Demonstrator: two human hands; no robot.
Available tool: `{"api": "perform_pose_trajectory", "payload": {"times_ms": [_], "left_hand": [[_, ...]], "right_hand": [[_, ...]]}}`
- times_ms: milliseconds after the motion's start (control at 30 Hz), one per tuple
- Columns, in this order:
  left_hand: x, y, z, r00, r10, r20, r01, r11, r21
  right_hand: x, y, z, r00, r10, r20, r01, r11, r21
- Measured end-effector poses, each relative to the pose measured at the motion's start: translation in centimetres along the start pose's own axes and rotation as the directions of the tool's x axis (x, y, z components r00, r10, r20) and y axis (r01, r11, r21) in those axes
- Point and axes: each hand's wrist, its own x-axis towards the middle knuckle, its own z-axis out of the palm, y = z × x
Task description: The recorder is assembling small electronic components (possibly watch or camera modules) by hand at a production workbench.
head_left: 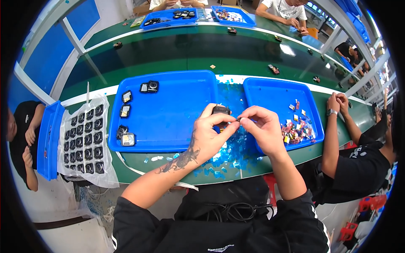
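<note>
My left hand (pixel 209 130) is closed around a small black camera-like unit (pixel 221 110), whose dark casing shows above the fingers. Against it, at the left fingertips, my right hand (pixel 262 126) pinches with thumb and forefinger; a tiny dark bit shows there, too small to name. Both hands are raised over the gap between two blue trays. In the large left tray (pixel 168 109) lie several black units (pixel 149 87), some with silvery or pale squares on them. A heap of small red, yellow and white parts (pixel 295 131) fills the near right of the right tray (pixel 276 90).
Blue film scraps (pixel 219 166) litter the green table (pixel 168 168) under my hands. Left of the trays, a plastic-lined tray (pixel 106 170) carries rows of black round-lensed units. Beyond runs a dark green conveyor (pixel 177 50) with scattered parts. Other people sit left, right and across.
</note>
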Motion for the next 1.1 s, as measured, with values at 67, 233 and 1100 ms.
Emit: {"api": "perform_pose_trajectory", "payload": {"times_ms": [67,233,1100], "left_hand": [[-0.1,-0.4,-0.1,0.999,0.018,0.050,-0.019,1.000,0.011],[0.5,-0.6,-0.1,0.990,-0.133,0.046,0.140,0.945,-0.294],[-0.2,0.1,-0.2,0.977,-0.205,0.060,0.210,0.868,-0.451]], "right_hand": [[0.0,-0.2,0.1,0.988,-0.018,-0.155,0.001,0.994,-0.113],[-0.5,-1.2,-1.6,0.960,-0.043,-0.276,0.016,0.995,-0.102],[-1.7,-1.1,0.1,0.998,-0.039,-0.047,0.037,0.998,-0.050]]}}
